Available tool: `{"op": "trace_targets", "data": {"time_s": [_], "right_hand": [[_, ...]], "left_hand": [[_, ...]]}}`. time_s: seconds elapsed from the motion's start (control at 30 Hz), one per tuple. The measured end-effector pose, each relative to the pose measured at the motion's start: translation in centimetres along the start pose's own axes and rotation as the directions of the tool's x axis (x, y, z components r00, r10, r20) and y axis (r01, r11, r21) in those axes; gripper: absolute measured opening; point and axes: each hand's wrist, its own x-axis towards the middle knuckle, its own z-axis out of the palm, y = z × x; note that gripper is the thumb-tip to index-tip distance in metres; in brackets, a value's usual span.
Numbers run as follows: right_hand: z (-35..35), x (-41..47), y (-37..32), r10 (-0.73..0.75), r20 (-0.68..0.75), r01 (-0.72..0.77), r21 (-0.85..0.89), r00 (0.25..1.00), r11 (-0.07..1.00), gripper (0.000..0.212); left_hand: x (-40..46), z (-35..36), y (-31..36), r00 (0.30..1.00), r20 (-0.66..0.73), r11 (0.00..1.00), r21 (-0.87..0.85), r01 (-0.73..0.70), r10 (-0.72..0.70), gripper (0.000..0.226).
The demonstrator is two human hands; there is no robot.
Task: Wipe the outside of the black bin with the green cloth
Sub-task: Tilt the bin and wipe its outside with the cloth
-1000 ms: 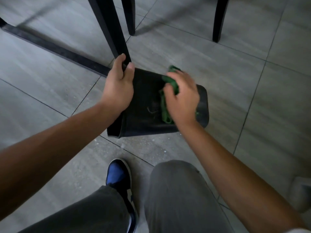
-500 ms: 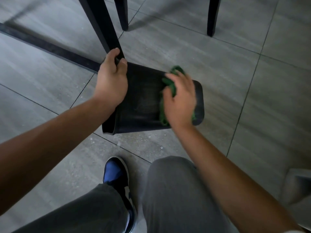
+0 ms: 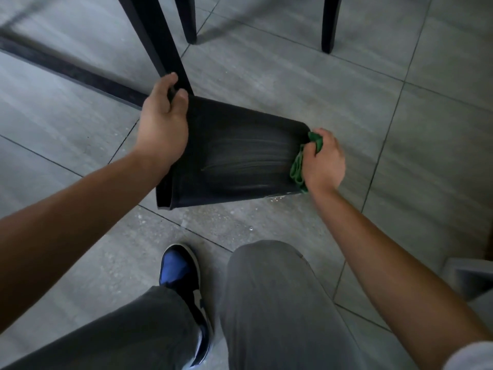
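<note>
The black bin (image 3: 240, 161) lies tipped on its side on the grey tiled floor, its open rim to the left and its base to the right. Faint wet streaks run across its upturned side. My left hand (image 3: 162, 124) grips the rim at the bin's upper left corner. My right hand (image 3: 322, 161) is closed on the bunched green cloth (image 3: 298, 169) and presses it against the bin's right end, by the base edge. Most of the cloth is hidden under my fingers.
A black table leg (image 3: 157, 41) stands right behind my left hand, with a black floor bar (image 3: 72, 73) running left from it. Two more dark legs (image 3: 329, 22) stand further back. My knee (image 3: 269, 284) and blue shoe (image 3: 178, 268) are below the bin. A grey object (image 3: 469, 279) sits at the right edge.
My right hand has slid the cloth rightward across the bin's side, from the middle to the base end, leaving streaks. My left hand has kept its grip on the rim.
</note>
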Motion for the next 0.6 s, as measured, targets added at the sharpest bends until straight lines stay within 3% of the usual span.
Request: {"op": "trace_targets", "data": {"time_s": [0.13,0.27,0.4,0.5,0.6], "right_hand": [[-1.9,0.7,-0.4,-0.085,0.027,0.085,0.017,0.996,0.996,0.037],[-4.5,1.9,-3.1,-0.231,-0.152,0.264,0.256,0.961,0.93,0.045],[-4.9,2.5,-5.6,-0.159,-0.265,0.248,0.347,0.951,0.905,0.039],[-3.5,-0.9,-4.7,-0.144,-0.172,0.203,0.405,0.974,0.891,0.03],[-2.5,-3.0,-2.3,0.007,-0.156,0.071,0.487,0.988,0.871,0.031]], "left_hand": [[-0.1,0.0,0.2,1.0,0.021,1.0,-0.027,-0.01,0.011,0.048],[0.7,-0.6,-1.2,0.999,0.031,1.0,0.006,-0.03,0.03,0.046],[0.9,-0.6,-1.9,0.999,0.0,0.999,-0.017,-0.039,0.039,0.046],[1.0,-0.5,-2.1,0.999,-0.015,0.999,-0.012,-0.039,0.039,0.044],[1.0,-0.7,-2.5,0.999,-0.024,0.999,-0.014,-0.034,0.034,0.042]]}}
